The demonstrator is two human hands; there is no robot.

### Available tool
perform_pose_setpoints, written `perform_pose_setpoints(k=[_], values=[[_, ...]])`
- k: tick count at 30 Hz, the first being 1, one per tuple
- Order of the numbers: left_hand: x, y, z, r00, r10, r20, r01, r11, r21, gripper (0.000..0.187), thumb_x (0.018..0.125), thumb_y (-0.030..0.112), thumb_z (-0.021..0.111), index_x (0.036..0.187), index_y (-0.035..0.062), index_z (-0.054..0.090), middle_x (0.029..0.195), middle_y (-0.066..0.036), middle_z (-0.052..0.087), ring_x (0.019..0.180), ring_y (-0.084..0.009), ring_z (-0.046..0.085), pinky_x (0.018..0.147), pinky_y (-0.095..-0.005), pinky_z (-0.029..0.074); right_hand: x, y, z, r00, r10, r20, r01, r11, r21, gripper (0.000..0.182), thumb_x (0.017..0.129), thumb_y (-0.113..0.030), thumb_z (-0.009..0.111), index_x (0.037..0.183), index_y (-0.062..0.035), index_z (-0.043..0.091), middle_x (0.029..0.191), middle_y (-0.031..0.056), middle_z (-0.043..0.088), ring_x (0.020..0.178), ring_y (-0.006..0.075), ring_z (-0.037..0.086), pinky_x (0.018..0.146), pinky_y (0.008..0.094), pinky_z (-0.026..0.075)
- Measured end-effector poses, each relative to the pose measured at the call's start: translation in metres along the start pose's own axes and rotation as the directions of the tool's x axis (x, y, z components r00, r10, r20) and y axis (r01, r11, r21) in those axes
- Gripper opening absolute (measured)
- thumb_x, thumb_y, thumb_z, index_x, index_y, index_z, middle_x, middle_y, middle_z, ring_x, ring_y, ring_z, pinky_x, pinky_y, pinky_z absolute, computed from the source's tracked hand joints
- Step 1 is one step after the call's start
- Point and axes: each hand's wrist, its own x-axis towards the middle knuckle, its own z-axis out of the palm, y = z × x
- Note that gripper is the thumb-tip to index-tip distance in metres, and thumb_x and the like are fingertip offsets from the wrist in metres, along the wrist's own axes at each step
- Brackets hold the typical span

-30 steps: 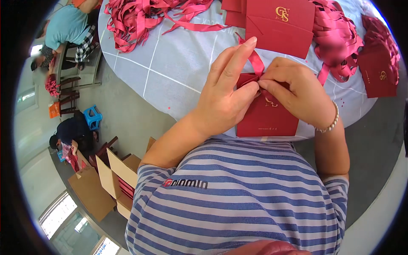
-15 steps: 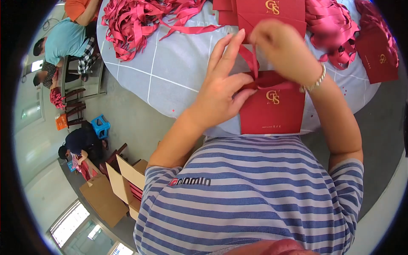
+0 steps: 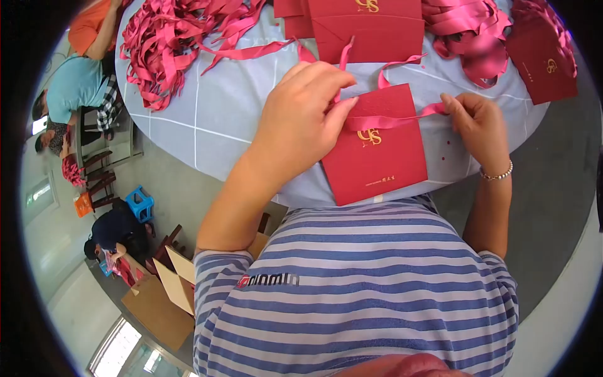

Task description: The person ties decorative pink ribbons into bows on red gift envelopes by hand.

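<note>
A red card bag (image 3: 383,154) with gold lettering lies slightly tilted on the cloth at the table's near edge. Its pink ribbon (image 3: 396,122) runs across its upper part. My left hand (image 3: 304,113) is at the bag's upper left corner, thumb and fingers pinched on the ribbon there. To the right of the bag, my right hand (image 3: 474,122) pinches the ribbon's right end between thumb and forefinger. Another length of ribbon (image 3: 383,76) loops up behind the bag's top edge.
Heaps of pink ribbon (image 3: 160,50) lie at the table's (image 3: 220,132) far left and far right (image 3: 468,31). More red bags (image 3: 370,38) are stacked beyond my hands, another (image 3: 541,69) at right. Several people sit at left, near a blue stool (image 3: 139,203) and cardboard boxes (image 3: 157,311).
My right hand has moved down and right, drawing the ribbon out sideways. The bag has tilted, and its face is less covered. The whole view has shifted a little.
</note>
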Motion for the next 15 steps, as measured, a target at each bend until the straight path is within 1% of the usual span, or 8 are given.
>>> perform_pose_setpoints(k=[1, 3, 5, 8, 10, 11, 13, 15], values=[[0.006, 0.003, 0.004, 1.000, 0.005, 0.003, -0.005, 1.000, -0.004, 0.021, 0.085, 0.012, 0.074, 0.103, 0.0019, 0.069, 0.092, -0.011, 0.069, 0.085, -0.0273, 0.065, 0.079, -0.0352, 0.052, -0.004, -0.004, 0.004, 0.997, 0.073, -0.015, -0.072, 0.996, 0.042, 0.027, 0.096, -0.022, 0.073, 0.083, 0.0013, 0.068, 0.057, -0.0025, 0.053, 0.053, 0.0030, 0.044, 0.047, 0.0254, 0.035], [0.015, 0.006, 0.009, 0.979, -0.069, 0.193, 0.053, 0.995, 0.087, 0.026, 0.083, 0.016, 0.076, 0.104, 0.0006, 0.069, 0.096, -0.014, 0.070, 0.089, -0.0304, 0.067, 0.081, -0.0369, 0.052, -0.009, -0.002, 0.010, 0.995, 0.071, -0.065, -0.063, 0.991, 0.121, 0.024, 0.095, -0.020, 0.072, 0.086, 0.0016, 0.067, 0.060, -0.0018, 0.055, 0.053, 0.0033, 0.045, 0.047, 0.0255, 0.036], [0.020, 0.006, 0.010, 0.963, -0.075, 0.257, 0.061, 0.996, 0.064, 0.030, 0.083, 0.018, 0.077, 0.105, 0.0001, 0.069, 0.097, -0.015, 0.070, 0.090, -0.0318, 0.067, 0.081, -0.0375, 0.053, -0.011, 0.001, 0.014, 0.991, 0.069, -0.118, -0.045, 0.979, 0.198, 0.022, 0.095, -0.019, 0.072, 0.090, 0.0018, 0.067, 0.063, -0.0010, 0.057, 0.052, 0.0036, 0.046, 0.047, 0.0256, 0.037], [0.022, 0.005, 0.009, 0.942, -0.085, 0.325, 0.082, 0.996, 0.020, 0.040, 0.079, 0.023, 0.082, 0.108, -0.0006, 0.069, 0.100, -0.016, 0.071, 0.092, -0.0335, 0.067, 0.081, -0.0392, 0.053, -0.016, 0.011, 0.011, 0.953, 0.031, -0.303, 0.071, 0.944, 0.321, 0.015, 0.092, -0.010, 0.072, 0.097, 0.0017, 0.065, 0.081, 0.0018, 0.063, 0.056, 0.0049, 0.051, 0.051, 0.0242, 0.041], [0.020, 0.007, 0.006, 0.919, -0.137, 0.370, 0.152, 0.988, -0.010, 0.049, 0.073, 0.023, 0.087, 0.112, -0.0005, 0.069, 0.104, -0.017, 0.071, 0.096, -0.0342, 0.067, 0.084, -0.0393, 0.053, -0.018, 0.026, 0.002, 0.952, -0.131, -0.277, 0.173, 0.976, 0.133, 0.020, 0.086, -0.002, 0.073, 0.104, -0.0008, 0.065, 0.099, 0.0035, 0.065, 0.068, 0.0086, 0.058, 0.059, 0.0235, 0.046], [0.019, 0.007, 0.006, 0.918, -0.135, 0.373, 0.150, 0.989, -0.012, 0.049, 0.073, 0.023, 0.087, 0.112, -0.0005, 0.069, 0.104, -0.017, 0.071, 0.096, -0.0342, 0.067, 0.084, -0.0393, 0.053, -0.019, 0.027, 0.001, 0.952, -0.127, -0.279, 0.170, 0.976, 0.134, 0.020, 0.086, -0.002, 0.073, 0.104, -0.0008, 0.065, 0.099, 0.0035, 0.065, 0.068, 0.0086, 0.058, 0.059, 0.0235, 0.046], [0.015, 0.005, 0.007, 0.931, -0.100, 0.351, 0.129, 0.990, -0.060, 0.058, 0.067, 0.022, 0.090, 0.115, -0.0007, 0.067, 0.108, -0.018, 0.070, 0.101, -0.0349, 0.067, 0.089, -0.0393, 0.052, -0.020, 0.023, 0.000, 0.906, -0.358, -0.225, 0.354, 0.933, -0.060, 0.030, 0.080, 0.002, 0.073, 0.109, -0.0047, 0.067, 0.104, 0.0033, 0.065, 0.083, 0.0125, 0.060, 0.066, 0.0245, 0.048], [0.017, 0.008, 0.004, 0.918, -0.112, 0.381, 0.141, 0.989, -0.049, 0.061, 0.066, 0.021, 0.090, 0.118, -0.0005, 0.066, 0.110, -0.018, 0.070, 0.103, -0.0352, 0.066, 0.091, -0.0393, 0.052, -0.020, 0.022, 0.004, 0.914, -0.362, -0.184, 0.359, 0.932, -0.051, 0.031, 0.080, 0.002, 0.073, 0.110, -0.0060, 0.068, 0.103, 0.0041, 0.065, 0.087, 0.0140, 0.060, 0.066, 0.0259, 0.049]])
